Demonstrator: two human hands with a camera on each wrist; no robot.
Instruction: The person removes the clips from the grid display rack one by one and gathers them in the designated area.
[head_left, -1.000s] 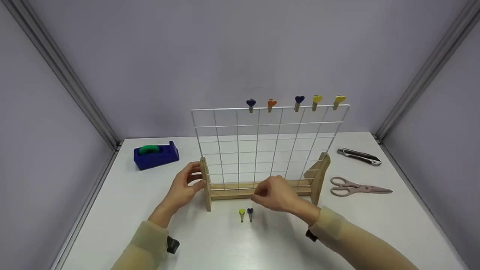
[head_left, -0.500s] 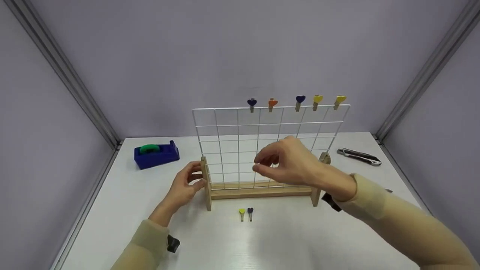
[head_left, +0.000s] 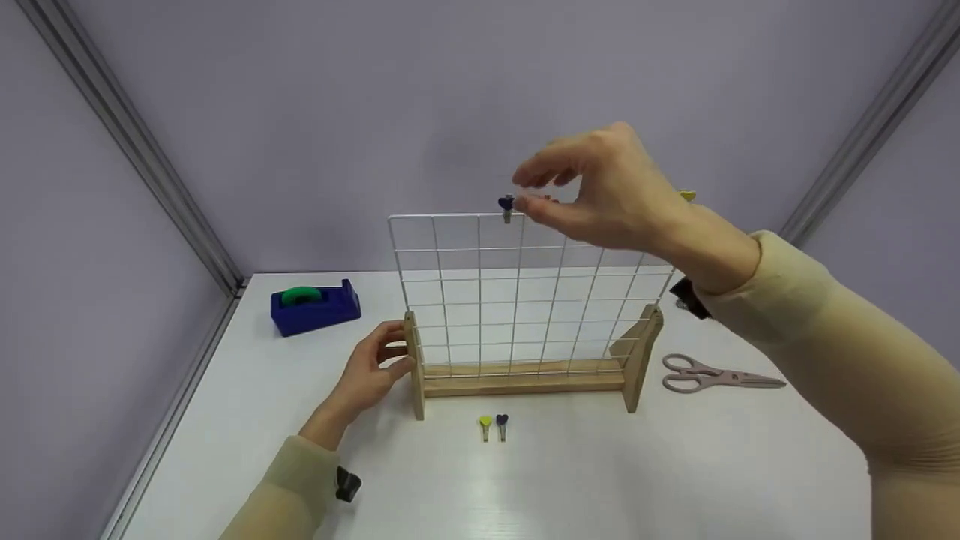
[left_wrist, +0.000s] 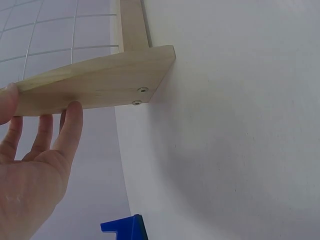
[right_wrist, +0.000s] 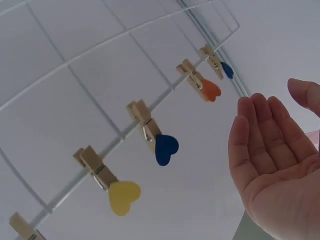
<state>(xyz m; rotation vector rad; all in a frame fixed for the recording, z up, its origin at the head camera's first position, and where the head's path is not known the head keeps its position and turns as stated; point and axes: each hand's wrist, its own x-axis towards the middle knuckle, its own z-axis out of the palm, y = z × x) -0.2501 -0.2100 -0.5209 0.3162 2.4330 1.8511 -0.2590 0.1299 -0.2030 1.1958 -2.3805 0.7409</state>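
Note:
A white wire grid (head_left: pixel 517 304) stands upright in a wooden stand (head_left: pixel 525 386). My left hand (head_left: pixel 369 375) grips the stand's left side panel (left_wrist: pixel 95 82), its thumb and fingers at opposite edges. Raised at the grid's top bar, my right hand (right_wrist: pixel 280 150) holds nothing, its fingers extended and the thumb apart. Its fingertips are close to the dark blue heart clothespin (head_left: pixel 507 208). Farther along the bar sit an orange heart clothespin (right_wrist: pixel 200 82), another blue one (right_wrist: pixel 150 130) and a yellow one (right_wrist: pixel 107 180). The right hand partly hides this row in the head view.
On the table before the stand lie a yellow heart clothespin (head_left: pixel 485 426) and a dark blue one (head_left: pixel 502 426). A blue tape dispenser (head_left: pixel 319 309) is at the back left, scissors (head_left: pixel 720 379) at the right. The right wrist camera mostly hides a utility knife behind it.
My right hand has risen from the lower part of the grid to its top bar, and its thumb and fingers have spread apart. The left hand stays on the side panel.

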